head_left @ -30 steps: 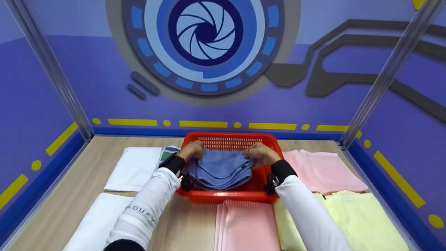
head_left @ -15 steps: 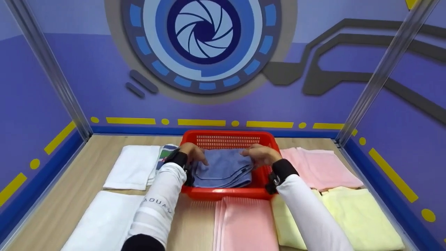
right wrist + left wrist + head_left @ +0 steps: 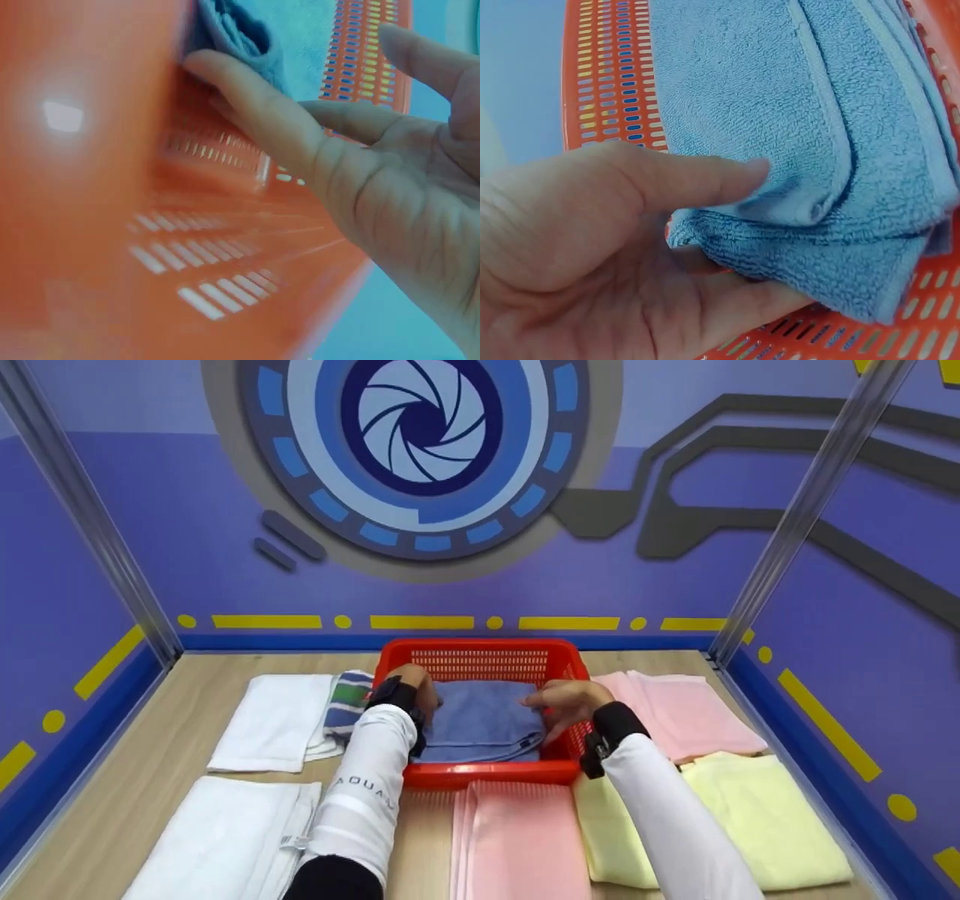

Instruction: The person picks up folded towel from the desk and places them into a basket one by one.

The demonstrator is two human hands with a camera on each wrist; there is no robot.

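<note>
A folded blue towel (image 3: pixel 484 720) lies inside a red plastic basket (image 3: pixel 495 772). At the towel's left side, my left hand (image 3: pixel 422 688) holds an edge; in the left wrist view the thumb (image 3: pixel 727 180) presses on top and the fingers lie beneath the layers. My right hand (image 3: pixel 566 701) is at the towel's right side with thumb and fingers spread. One of its fingers (image 3: pixel 247 90) reaches the folded edge of the towel in the right wrist view, and the thumb stands apart from it. The towel's underside is hidden.
Left of the basket lie white towels (image 3: pixel 270 720) (image 3: pixel 217 832) and a striped towel (image 3: pixel 349 701). Pink towels (image 3: pixel 517 840) (image 3: pixel 686 716) and yellow towels (image 3: pixel 765 817) lie in front and to the right. A purple wall panel (image 3: pixel 450 592) stands behind the basket.
My left hand has shifted down along the towel's left side, and the towel now lies flatter in the basket. My right hand has loosened from the towel's right edge, its fingers spreading.
</note>
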